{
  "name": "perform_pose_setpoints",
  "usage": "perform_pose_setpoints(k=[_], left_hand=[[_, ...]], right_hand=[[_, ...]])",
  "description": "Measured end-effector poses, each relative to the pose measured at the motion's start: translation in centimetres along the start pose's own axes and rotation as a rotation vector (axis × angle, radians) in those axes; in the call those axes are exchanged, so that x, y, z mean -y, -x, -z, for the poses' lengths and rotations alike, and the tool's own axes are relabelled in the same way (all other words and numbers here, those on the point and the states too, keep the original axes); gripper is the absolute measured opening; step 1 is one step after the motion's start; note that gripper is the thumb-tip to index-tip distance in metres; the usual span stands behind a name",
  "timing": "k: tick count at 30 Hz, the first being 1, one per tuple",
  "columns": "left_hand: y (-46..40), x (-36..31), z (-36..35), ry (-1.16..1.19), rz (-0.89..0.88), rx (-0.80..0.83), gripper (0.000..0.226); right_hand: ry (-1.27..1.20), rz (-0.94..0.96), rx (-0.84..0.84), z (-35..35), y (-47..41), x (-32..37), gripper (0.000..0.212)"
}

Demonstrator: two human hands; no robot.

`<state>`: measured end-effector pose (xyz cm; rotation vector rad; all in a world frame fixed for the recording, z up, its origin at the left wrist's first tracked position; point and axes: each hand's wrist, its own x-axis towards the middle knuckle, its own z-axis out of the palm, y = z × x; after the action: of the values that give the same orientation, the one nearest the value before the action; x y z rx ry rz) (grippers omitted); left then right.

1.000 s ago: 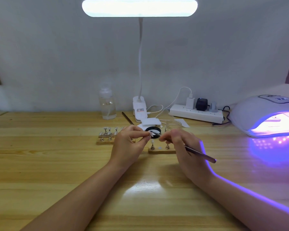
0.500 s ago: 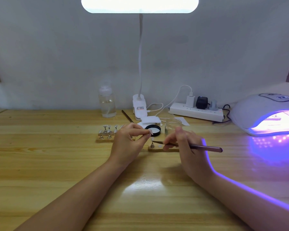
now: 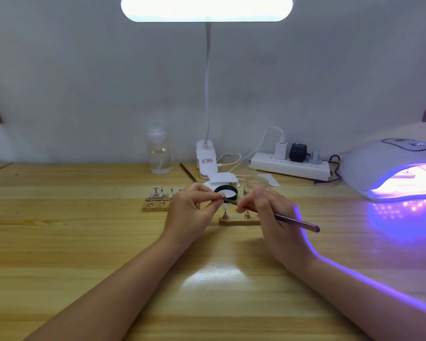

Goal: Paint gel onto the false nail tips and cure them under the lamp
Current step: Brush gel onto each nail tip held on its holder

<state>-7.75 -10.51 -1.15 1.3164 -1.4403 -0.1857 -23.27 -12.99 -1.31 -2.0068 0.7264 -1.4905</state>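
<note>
Two hands meet over the middle of the table (image 3: 59,242) on my feed. My left hand (image 3: 190,212) has thumb and forefinger pinched together on a small pale nail tip (image 3: 222,194), raised just in front of the black-rimmed gel pot (image 3: 228,191). My right hand (image 3: 268,212) grips the brush (image 3: 295,221) like a pen, fingers curled round the handle; its bristle end reaches left and meets the tip, though I cannot tell how much gel sits there. The handle's tail slants out to the right, past the wrist.

Just below the hands lies a wooden stand (image 3: 239,219) with small metal pegs, partly hidden by my right fingers. A second stand (image 3: 156,203) sits to the left, near my left hand, with several pale tips mounted on its pegs. A clear jar (image 3: 255,182) stands behind my right hand.

Far right, well apart from the hands, the curing lamp (image 3: 379,168) glows violet and throws purple light on the wood and along my right forearm. At the back I see a clear bottle (image 3: 158,153), a desk light (image 3: 206,8) on its clip base, and a power strip (image 3: 289,166) with plugs.
</note>
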Motion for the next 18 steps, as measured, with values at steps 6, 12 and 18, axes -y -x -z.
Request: perform_pose_setpoints(k=[6, 12, 18], left_hand=[[0.01, -0.05, 0.01, 0.045, -0.007, 0.005, 0.022], [0.03, 0.0, 0.02, 0.048, -0.005, 0.008, 0.02], [0.0, -0.05, 0.04, 0.039, -0.015, 0.007, 0.023]], right_hand=[[0.016, 0.045, -0.025, 0.0, 0.02, 0.1, 0.04], [-0.03, 0.009, -0.003, 0.08, 0.04, -0.05, 0.041], [0.001, 0.021, 0.028, 0.02, -0.09, -0.33, 0.043]])
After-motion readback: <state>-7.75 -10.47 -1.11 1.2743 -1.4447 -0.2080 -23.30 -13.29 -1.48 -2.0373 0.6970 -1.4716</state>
